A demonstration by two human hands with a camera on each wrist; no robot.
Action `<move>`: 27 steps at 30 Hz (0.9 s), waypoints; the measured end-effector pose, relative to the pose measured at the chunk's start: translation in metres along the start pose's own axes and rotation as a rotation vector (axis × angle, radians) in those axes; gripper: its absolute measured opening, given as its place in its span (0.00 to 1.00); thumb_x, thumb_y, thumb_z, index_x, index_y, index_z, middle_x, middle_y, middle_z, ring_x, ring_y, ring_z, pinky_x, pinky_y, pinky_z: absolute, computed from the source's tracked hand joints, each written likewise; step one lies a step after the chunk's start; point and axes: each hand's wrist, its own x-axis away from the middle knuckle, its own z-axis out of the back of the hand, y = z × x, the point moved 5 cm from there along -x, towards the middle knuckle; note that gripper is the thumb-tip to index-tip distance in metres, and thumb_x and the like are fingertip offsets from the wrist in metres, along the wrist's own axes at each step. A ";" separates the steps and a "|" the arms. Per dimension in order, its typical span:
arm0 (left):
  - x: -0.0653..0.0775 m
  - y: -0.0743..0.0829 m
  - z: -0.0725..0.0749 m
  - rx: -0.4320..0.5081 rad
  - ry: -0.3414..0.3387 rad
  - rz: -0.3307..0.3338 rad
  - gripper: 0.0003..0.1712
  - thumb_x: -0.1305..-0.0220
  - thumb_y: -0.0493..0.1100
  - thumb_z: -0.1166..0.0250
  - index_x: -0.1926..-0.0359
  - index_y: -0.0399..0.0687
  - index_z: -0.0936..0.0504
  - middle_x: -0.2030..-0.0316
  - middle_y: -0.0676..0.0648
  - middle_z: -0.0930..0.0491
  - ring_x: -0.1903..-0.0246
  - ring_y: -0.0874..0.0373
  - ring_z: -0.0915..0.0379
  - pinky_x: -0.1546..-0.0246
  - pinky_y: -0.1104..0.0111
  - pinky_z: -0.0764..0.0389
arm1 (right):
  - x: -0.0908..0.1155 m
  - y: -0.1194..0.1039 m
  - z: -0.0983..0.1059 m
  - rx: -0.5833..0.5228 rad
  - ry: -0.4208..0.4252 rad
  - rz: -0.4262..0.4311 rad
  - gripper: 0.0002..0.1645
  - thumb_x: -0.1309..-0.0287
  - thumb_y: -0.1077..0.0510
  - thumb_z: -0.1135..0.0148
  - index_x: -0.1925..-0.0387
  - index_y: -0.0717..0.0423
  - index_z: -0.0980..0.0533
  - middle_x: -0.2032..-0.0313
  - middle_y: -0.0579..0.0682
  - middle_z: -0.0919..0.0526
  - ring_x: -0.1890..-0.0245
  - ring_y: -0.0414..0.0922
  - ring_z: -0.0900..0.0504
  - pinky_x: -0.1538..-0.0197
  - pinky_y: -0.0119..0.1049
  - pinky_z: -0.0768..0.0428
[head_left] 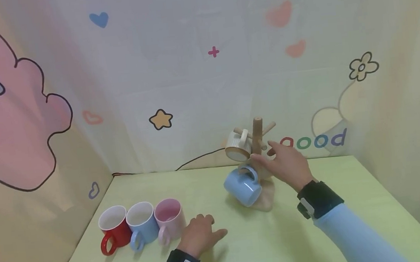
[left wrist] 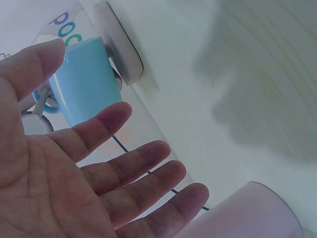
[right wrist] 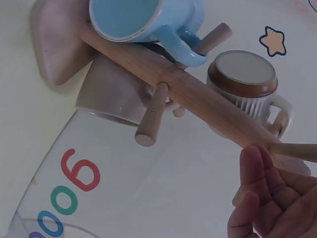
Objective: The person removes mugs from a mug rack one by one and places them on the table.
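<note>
A wooden mug tree (head_left: 257, 130) stands toward the back of the table. A light blue mug (head_left: 242, 186) hangs tilted from a lower peg by its handle, and a ribbed white mug with a brown band (right wrist: 242, 82) hangs higher up. Behind the post is a pale mug (right wrist: 111, 91). My right hand (head_left: 288, 163) is at the post, fingers loosely bent, fingertips beside an upper peg; no mug is in it. Above the table at the front, my left hand (head_left: 201, 236) is empty with fingers spread, beside a pink mug (head_left: 170, 218).
A red mug (head_left: 116, 226) and another light blue mug (head_left: 143, 223) stand upright in a row with the pink one at the left, handles toward me. A printed curtain (head_left: 188, 73) hangs behind the pale green table (head_left: 246, 255). Bare pegs (right wrist: 153, 116) stick out from the post.
</note>
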 end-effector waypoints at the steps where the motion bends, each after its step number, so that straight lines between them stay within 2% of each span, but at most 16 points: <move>1: 0.000 0.000 0.000 0.000 -0.002 0.002 0.31 0.40 0.61 0.33 0.51 0.37 0.20 0.62 0.39 0.23 0.60 0.42 0.25 0.59 0.47 0.22 | -0.002 -0.003 0.002 0.003 0.002 0.000 0.48 0.36 0.27 0.49 0.35 0.64 0.31 0.51 0.63 0.17 0.53 0.61 0.18 0.56 0.56 0.20; 3: -0.001 0.000 -0.001 -0.001 -0.006 0.006 0.31 0.40 0.61 0.33 0.51 0.37 0.20 0.62 0.39 0.23 0.60 0.42 0.25 0.59 0.47 0.22 | -0.005 -0.008 0.004 0.002 0.000 0.004 0.43 0.33 0.31 0.50 0.38 0.64 0.28 0.54 0.62 0.16 0.56 0.59 0.17 0.58 0.54 0.19; 6: -0.002 -0.001 -0.003 0.001 -0.014 0.014 0.31 0.40 0.61 0.33 0.51 0.37 0.20 0.62 0.39 0.23 0.60 0.42 0.25 0.59 0.47 0.22 | -0.010 -0.014 0.005 -0.007 0.012 0.016 0.29 0.29 0.38 0.50 0.58 0.62 0.23 0.69 0.56 0.18 0.66 0.54 0.19 0.67 0.45 0.22; 8: -0.002 -0.001 -0.004 -0.003 -0.015 0.014 0.32 0.40 0.61 0.33 0.50 0.38 0.20 0.62 0.39 0.23 0.60 0.42 0.25 0.59 0.47 0.22 | -0.012 -0.018 0.005 -0.013 0.034 0.032 0.24 0.27 0.43 0.50 0.68 0.59 0.26 0.75 0.53 0.23 0.71 0.52 0.23 0.71 0.42 0.27; 10: -0.003 -0.001 -0.004 -0.011 -0.011 0.009 0.32 0.40 0.62 0.33 0.50 0.38 0.20 0.62 0.39 0.23 0.60 0.42 0.25 0.59 0.47 0.22 | -0.014 -0.019 0.005 -0.020 0.053 0.024 0.23 0.28 0.45 0.49 0.74 0.56 0.30 0.77 0.51 0.27 0.72 0.51 0.26 0.72 0.40 0.31; 15: -0.002 -0.002 -0.004 -0.021 -0.005 0.006 0.32 0.40 0.62 0.34 0.51 0.38 0.19 0.62 0.39 0.23 0.61 0.43 0.25 0.60 0.48 0.22 | -0.018 -0.019 0.001 -0.032 0.074 -0.015 0.21 0.28 0.47 0.50 0.69 0.59 0.25 0.73 0.54 0.22 0.71 0.52 0.24 0.71 0.41 0.29; 20: 0.000 -0.002 -0.006 -0.016 -0.004 0.013 0.32 0.40 0.62 0.33 0.51 0.38 0.19 0.62 0.39 0.23 0.61 0.42 0.25 0.61 0.47 0.22 | -0.019 -0.018 -0.004 -0.040 0.081 -0.036 0.20 0.29 0.49 0.56 0.68 0.59 0.24 0.72 0.55 0.21 0.71 0.52 0.23 0.73 0.40 0.31; 27: 0.001 0.000 -0.003 -0.015 0.004 0.011 0.32 0.40 0.61 0.33 0.51 0.37 0.19 0.62 0.39 0.23 0.60 0.42 0.25 0.61 0.46 0.22 | -0.019 -0.016 -0.006 -0.047 0.074 -0.048 0.21 0.28 0.50 0.58 0.64 0.60 0.24 0.71 0.56 0.21 0.71 0.53 0.23 0.73 0.40 0.30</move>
